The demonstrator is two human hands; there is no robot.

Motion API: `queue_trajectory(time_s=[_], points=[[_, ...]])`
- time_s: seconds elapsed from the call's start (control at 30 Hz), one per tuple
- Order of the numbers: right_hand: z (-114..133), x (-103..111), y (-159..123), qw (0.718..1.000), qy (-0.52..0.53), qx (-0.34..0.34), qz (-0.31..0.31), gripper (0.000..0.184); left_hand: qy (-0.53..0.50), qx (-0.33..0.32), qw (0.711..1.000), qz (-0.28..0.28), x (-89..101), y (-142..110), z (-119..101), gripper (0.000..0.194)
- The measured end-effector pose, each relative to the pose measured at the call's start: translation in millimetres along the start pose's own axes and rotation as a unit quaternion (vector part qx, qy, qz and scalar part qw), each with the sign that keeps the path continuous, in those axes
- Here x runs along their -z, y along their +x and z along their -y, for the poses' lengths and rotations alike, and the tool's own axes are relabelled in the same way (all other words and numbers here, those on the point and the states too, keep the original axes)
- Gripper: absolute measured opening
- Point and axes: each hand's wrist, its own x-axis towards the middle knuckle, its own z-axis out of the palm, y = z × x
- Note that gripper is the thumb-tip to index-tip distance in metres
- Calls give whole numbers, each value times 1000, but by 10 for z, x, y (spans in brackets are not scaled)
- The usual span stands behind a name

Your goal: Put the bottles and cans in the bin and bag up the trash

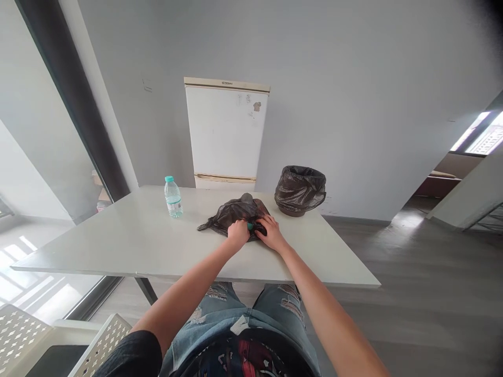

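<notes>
White table point(113, 235) in a bright room, gray floor around it. Closest in: jeans point(271, 306) at the table's near edge, chair point(25, 335) off its near left corner. Both hands are over the table, right of its middle. Left hand point(238, 233): fingers curled tight, apparently on the near side of the black bag point(228, 213); fingertips hidden. Right hand point(272, 233): fingers bent and partly spread over the plastic, can't tell if pinching. Bag lies crumpled on the table, right of its middle, tail toward the table's left end. Green item point(250, 226) shows between the hands, mostly covered; can't tell what. Farther back on the table: bottle point(173, 200) upright on its left half, bin point(301, 191) with a black liner at its far right corner. Beyond the table's far edge: fridge point(226, 131), then gray wall point(353, 104).

Risks: thin plastic could tear if the hands pull apart hard; green item could slip out if the grip loosens; a sideways elbow swing might knock the bottle over.

Text: small logo on fridge top, unreadable; bottle label too small to read.
</notes>
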Motion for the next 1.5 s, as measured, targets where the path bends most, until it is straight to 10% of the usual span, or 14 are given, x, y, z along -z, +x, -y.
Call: queue_trajectory(time_s=[0.33, 0.63, 0.83, 1.0, 1.17, 1.5], points=[[21, 22, 11, 1000, -22, -5, 7, 32, 49, -79, 996, -9, 21, 26, -29, 38], [64, 73, 10, 999, -12, -36, 30, 29, -21, -116, 976, -185, 850, -666, 216, 33], [59, 79, -1, 999, -16, -38, 34, 29, -79, 13, 901, -426, 1727, -1233, 973, 24], [45, 52, 8, 998, -20, -42, 31, 29, -11, 130, 865, -485, 2237, -1294, 1923, 25], [21, 31, 14, 998, -14, -44, 30, 29, 16, 181, 894, -410, 2227, -988, 2465, 29], [25, 34, 1, 998, -2, -56, 41, 28, -49, 218, 914, -338, 1756, -800, 2575, 60]])
